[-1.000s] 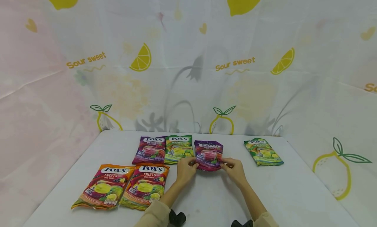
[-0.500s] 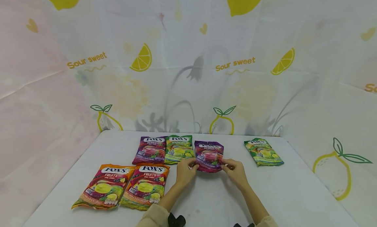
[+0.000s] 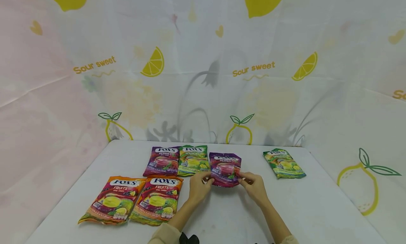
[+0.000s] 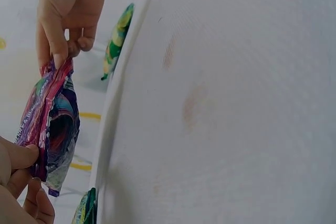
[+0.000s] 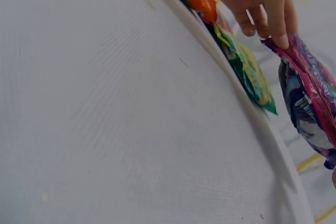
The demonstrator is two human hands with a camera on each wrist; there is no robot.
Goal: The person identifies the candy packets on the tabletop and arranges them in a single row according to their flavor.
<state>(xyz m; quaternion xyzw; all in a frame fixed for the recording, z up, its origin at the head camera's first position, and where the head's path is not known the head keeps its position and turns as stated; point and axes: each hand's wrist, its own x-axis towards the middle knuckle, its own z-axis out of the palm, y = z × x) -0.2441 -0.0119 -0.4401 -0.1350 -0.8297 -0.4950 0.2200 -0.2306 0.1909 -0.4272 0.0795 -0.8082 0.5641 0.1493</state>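
A purple Fox's Berries candy bag [image 3: 226,169] is held up near the middle of the table, its printed front facing me. My left hand [image 3: 200,187] pinches its lower left corner between thumb and fingers. At the lower right corner, my right hand [image 3: 253,187] does the same. The left wrist view shows the bag's crimped bottom seam [image 4: 47,108] stretched between both hands, clear of the tabletop. Just left of it, a green Fox's Spring Tea bag [image 3: 192,161] lies beside another purple Berries bag [image 3: 162,162].
Two orange-red Fox's Fruits bags [image 3: 113,201] [image 3: 157,201] lie side by side at the front left of the white table [image 3: 228,223]. Another green bag [image 3: 284,163] rests at an angle at the back right. A lemon-printed cloth [image 3: 196,96] hangs behind the table.
The held purple bag has moved slightly toward me, widening its gap from the table's back edge. Both hands keep their pinch on it. The other bags stay where they were.
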